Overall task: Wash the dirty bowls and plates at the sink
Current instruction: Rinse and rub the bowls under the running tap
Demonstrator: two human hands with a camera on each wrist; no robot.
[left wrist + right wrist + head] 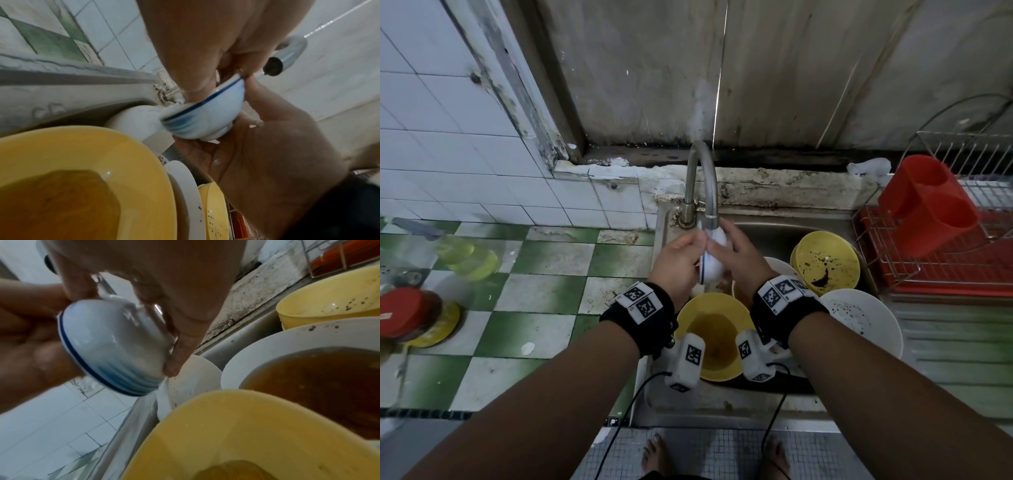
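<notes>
Yellow plastic sits nearest: a wide yellow bowl [714, 337] holding brownish water lies at the near edge of the sink [767, 219], directly beneath both wrists. Just above and beyond it the two hands meet around a small white bowl with a blue rim line [711, 262], tipped on its side so the mouth faces left into the left hand [681, 260] and the foot ring faces right. The left hand's fingers are curled round the rim, thumb on top, gripping it; the right hand [739, 257] lies against the outside, its fingers [179, 340] fairly straight across the wet base and wall, pressing rather than clasping. So the bowl's axis runs left to right between the palms, and I judge any turning or rinsing will pivot on the left hand's hold while the right rubs. The faucet [703, 178] spout ends right over the bowl, almost touching it; whether water runs I cannot tell. To the right in the basin wait a speckled white plate [866, 318] and, farther back, a second yellow bowl with dark residue [825, 262], well short of washed. Right again stands a wire drying rack [914, 260] with a red cutlery holder [924, 205]. Green-and-white tiled counter [544, 263] spreads left, with stained wall boards behind.
</notes>
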